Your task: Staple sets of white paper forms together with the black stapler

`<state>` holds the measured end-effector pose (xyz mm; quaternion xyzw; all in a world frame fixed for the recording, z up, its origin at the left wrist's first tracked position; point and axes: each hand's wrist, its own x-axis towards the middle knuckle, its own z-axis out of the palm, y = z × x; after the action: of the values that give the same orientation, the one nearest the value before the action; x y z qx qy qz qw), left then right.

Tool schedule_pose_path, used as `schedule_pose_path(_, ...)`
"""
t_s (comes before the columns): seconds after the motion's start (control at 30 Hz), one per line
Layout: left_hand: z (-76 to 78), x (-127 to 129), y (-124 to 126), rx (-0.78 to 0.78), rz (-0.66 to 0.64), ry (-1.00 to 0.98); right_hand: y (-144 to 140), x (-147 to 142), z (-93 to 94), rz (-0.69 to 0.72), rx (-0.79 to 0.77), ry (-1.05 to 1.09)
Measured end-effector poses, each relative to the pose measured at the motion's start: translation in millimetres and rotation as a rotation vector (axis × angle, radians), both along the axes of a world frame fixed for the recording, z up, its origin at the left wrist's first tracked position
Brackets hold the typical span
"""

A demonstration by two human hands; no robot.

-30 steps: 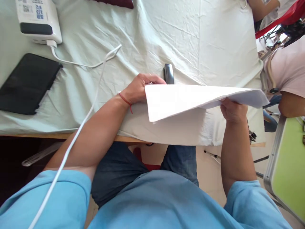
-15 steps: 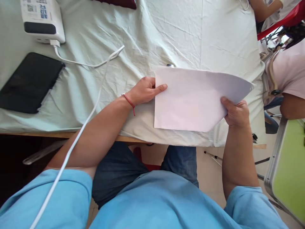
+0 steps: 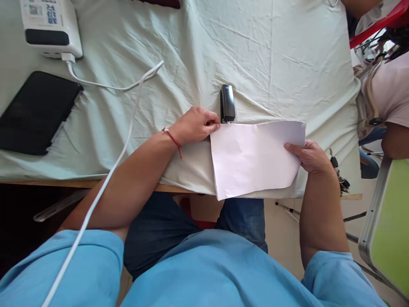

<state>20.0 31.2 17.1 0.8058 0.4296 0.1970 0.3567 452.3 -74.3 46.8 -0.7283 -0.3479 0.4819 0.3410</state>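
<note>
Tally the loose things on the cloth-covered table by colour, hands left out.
White: 3 - paper sheets, charger box, cable
Black: 2 - stapler, phone
Total: 5
The left hand and right hand both grip the paper sheets.

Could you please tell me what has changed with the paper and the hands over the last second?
The paper came down from a raised tilt to lie at the table's near edge, uncovering the stapler. The left hand moved to its top left corner; the right hand kept its grip. Phone, charger and cable stayed put.
</note>
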Motion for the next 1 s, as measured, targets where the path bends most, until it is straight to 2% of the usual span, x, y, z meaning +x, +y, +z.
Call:
schedule_pose_path(0.1, 3.7, 2.4, -3.4, -0.021, 0.032, 0.031, 1.3, -0.8, 0.6, -0.007, 0.001, -0.028)
schedule_pose_path(0.2, 3.2, 6.5, -6.8, -0.052, 0.164, -0.023, 5.0, -1.5, -1.7, -0.058, 0.057, -0.059)
schedule_pose_path(0.33, -4.9, 11.8, -8.9, -0.051, 0.291, -0.121, 12.0, -0.4, -8.7, -0.067, 0.107, -0.061)
schedule_pose_path(0.4, -10.4, 13.2, -8.6, -0.018, 0.314, -0.145, 14.3, 0.3, -15.0, -0.08, 0.196, -0.041)
schedule_pose_path(0.53, -18.8, 12.8, -7.4, 0.02, 0.292, -0.183, 13.6, 1.6, -30.3, -0.136, 0.493, -0.103)
schedule_pose_path(0.6, -21.0, 11.8, -7.2, 0.03, 0.278, -0.213, 11.7, 3.3, -35.5, -0.133, 0.555, -0.199)
schedule_pose_path(0.67, -22.1, 10.9, -7.4, 0.035, 0.284, -0.236, 10.0, 5.7, -37.6, -0.129, 0.564, -0.237)
schedule_pose_path(0.77, -23.2, 9.9, -8.7, 0.04, 0.292, -0.254, 8.2, 8.6, -36.1, -0.14, 0.548, -0.175)
schedule_pose_path(0.9, -24.9, 9.1, -12.5, 0.044, 0.251, -0.298, 6.6, 8.6, -32.8, -0.157, 0.523, -0.171)
schedule_pose_path(1.0, -27.0, 8.1, -14.3, 0.11, 0.223, -0.332, 5.9, 6.6, -32.2, -0.157, 0.504, -0.183)
